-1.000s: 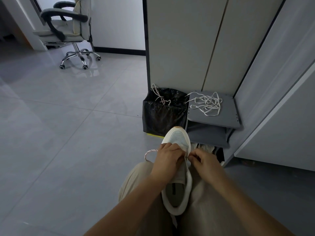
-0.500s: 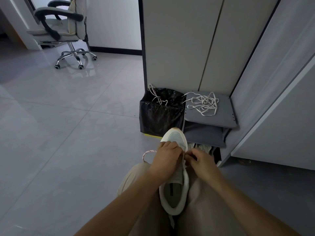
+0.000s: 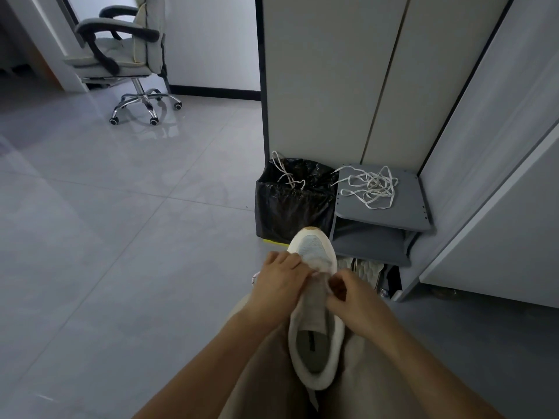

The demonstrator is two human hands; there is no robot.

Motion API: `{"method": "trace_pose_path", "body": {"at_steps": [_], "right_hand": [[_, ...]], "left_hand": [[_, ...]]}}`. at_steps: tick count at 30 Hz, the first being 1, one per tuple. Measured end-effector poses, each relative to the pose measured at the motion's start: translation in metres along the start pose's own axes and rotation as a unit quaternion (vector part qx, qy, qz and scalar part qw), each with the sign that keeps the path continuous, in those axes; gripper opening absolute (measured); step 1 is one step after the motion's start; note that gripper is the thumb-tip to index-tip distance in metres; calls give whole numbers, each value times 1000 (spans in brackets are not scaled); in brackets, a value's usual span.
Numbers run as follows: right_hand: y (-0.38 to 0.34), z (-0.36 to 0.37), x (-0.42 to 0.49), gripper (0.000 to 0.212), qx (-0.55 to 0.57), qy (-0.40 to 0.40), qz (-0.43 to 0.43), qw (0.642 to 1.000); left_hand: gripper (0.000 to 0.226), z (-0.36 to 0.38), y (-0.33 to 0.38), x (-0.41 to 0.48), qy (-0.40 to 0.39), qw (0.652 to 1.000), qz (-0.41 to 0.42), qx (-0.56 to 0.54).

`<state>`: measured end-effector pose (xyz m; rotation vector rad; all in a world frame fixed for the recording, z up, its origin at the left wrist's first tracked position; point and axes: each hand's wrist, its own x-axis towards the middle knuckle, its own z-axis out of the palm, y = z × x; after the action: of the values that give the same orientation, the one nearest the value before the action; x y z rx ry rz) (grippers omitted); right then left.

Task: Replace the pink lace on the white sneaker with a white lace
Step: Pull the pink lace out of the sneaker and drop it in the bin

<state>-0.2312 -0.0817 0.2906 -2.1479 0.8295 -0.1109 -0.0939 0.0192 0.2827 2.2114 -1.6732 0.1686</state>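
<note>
Head view: white sneaker [image 3: 314,249] lies toe-away on lap [image 3: 266,376]; fingers of left hand [image 3: 279,282] and right hand [image 3: 354,297] pinch pink lace [image 3: 255,276].

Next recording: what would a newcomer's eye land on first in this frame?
The white sneaker on the person's lap, bottom centre, toe pointing away: the left hand grips its forefoot, the right hand pinches the pink lace at the eyelets, a loop of it showing beside the left hand. Then the tangle of white laces on the grey shelf beyond, right of a black bin bag.
</note>
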Motion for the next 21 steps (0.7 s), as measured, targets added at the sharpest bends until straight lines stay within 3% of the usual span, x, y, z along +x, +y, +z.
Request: {"method": "trace_pose_path", "body": {"at_steps": [2,4,6,8,10,12,13,14,17,19,21], "right_hand": [[6,-5,-1,11,40,18,3,999],[7,-5,-1,10,53,30,-6,998],[5,-2,2,11,35,52,-27,998],[1,1,7,17,-7,107,-81,991],[-1,-1,16,19,-126,161,-189,960],[-8,-2,25,22,-242,167,-269,917],[-13,-1,29,24,-288,163,-287,899],[-16,0,34,27,-320,159,-302,884],[-18,5,41,31,-352,124,-346,861],[-11,2,40,22,-328,93,-362,868],[-1,-9,37,14,-229,80,-315,918]], "left_hand": [[15,-9,-20,-9,39,991,-114,-54],[12,-15,-44,-18,107,966,-223,-78],[26,-17,-53,-22,91,945,-310,-56],[43,-18,-43,-19,120,940,-306,-87],[35,-18,-15,-18,120,935,-269,-199],[34,-10,12,-21,-15,917,-287,-278],[35,-3,22,-24,-67,919,-283,-267],[34,5,26,-28,-78,922,-284,-252],[14,8,29,-36,14,913,-293,-282],[6,6,26,-41,41,906,-295,-300],[5,2,26,-45,42,906,-296,-300]]}}
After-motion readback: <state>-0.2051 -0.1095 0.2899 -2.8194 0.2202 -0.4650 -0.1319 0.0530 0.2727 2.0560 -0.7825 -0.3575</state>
